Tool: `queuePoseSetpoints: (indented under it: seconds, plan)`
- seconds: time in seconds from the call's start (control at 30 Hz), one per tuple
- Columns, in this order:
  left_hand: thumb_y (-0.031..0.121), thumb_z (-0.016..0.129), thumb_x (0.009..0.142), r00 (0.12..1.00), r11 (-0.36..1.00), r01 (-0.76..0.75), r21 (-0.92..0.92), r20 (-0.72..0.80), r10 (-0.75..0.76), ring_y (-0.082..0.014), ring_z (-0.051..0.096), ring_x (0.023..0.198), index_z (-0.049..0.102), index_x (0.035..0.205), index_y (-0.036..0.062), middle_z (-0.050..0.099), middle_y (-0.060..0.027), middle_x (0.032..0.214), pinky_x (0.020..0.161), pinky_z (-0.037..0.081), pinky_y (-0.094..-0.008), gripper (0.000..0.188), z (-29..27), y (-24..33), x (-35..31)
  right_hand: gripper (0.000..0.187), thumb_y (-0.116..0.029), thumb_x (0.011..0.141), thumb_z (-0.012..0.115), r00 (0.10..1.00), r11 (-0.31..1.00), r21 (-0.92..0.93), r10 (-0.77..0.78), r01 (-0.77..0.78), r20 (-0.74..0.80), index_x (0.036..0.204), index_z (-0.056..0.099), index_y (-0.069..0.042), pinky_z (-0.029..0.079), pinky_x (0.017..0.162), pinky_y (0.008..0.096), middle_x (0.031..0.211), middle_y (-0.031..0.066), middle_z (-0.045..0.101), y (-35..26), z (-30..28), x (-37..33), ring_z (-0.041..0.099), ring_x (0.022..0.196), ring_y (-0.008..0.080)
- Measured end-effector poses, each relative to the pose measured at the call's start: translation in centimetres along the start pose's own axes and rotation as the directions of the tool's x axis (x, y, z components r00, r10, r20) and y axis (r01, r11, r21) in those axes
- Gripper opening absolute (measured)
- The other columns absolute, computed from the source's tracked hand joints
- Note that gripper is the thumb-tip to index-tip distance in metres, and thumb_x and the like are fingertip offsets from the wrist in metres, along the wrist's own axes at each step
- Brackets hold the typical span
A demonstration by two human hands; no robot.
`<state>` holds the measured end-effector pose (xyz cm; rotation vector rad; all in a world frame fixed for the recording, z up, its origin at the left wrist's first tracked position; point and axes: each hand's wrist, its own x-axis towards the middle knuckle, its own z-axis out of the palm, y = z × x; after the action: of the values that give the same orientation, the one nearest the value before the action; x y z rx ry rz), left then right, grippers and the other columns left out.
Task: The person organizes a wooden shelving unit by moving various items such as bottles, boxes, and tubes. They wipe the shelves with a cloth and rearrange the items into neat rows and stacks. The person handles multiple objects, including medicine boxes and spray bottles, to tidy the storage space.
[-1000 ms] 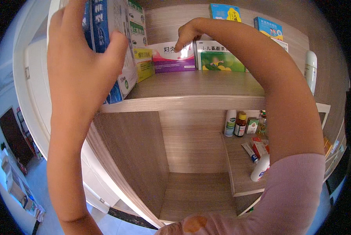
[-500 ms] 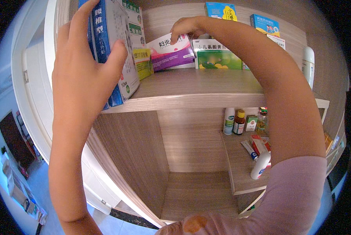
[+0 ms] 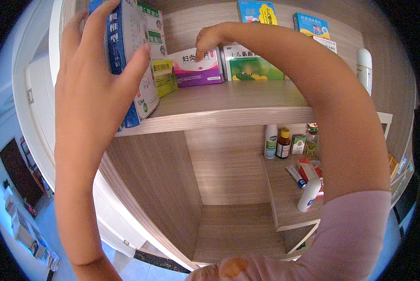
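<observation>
My left hand [image 3: 95,77] is wrapped around a blue and white medicine box [image 3: 137,75] standing at the left end of the upper shelf [image 3: 228,98]. Its thumb presses the box's white side, while the fingers reach over the blue spine. My right hand [image 3: 210,38] grips the upper edge of a white and purple medicine box [image 3: 198,77], a finger bent down over its front. That box stands between a yellow-green box [image 3: 164,77] and a white and green medicine box [image 3: 254,68]. My right fingers behind the box's edge are hidden.
Blue boxes [image 3: 311,24] stand farther back, and a white spray bottle [image 3: 364,70] stands at the right. Below, a small side shelf [image 3: 278,187] carries a brown bottle [image 3: 283,143], a tube [image 3: 294,175] and a white bottle [image 3: 309,194]. A white door [image 3: 39,93] is at the left.
The white and purple box has gone from tilted to standing straight, its front turned more toward me, with my right hand on it. My left hand stays on the blue and white box.
</observation>
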<state>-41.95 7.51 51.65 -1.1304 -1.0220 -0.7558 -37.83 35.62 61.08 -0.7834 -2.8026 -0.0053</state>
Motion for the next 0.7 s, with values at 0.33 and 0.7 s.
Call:
queuePoseSetpoints:
  seconds: [0.33,0.7]
  plan:
    - [0.017,0.064,0.073,0.662,0.797,-0.596,0.097,0.621,0.42,-0.0284,0.047,0.114,0.06,0.105,0.007,0.055,-0.0181,0.111,0.099,0.032,-0.0445,0.034,-0.4,3.5,4.2,0.045,-0.048,0.069,0.068,0.972,0.967,-0.252,0.1,-0.044,0.212,0.096,0.063,-0.013,0.045,0.05,0.0338,0.083,0.0058,0.063,-4.6,-2.4,-1.8,0.058,0.064,0.0177]
    - [0.035,0.061,0.073,0.41,0.551,-0.748,0.369,0.911,-0.053,-0.0293,0.042,0.117,0.063,0.105,0.0097,0.053,-0.0123,0.115,0.099,0.025,-0.054,0.041,6.8,3.5,3.3,0.036,-0.044,0.074,0.064,0.96,0.976,-0.211,0.107,-0.051,0.261,0.093,0.061,-0.014,0.044,0.056,0.0325,0.081,0.0029,0.063,-7.3,-3.8,-3.9,0.058,0.069,0.016]
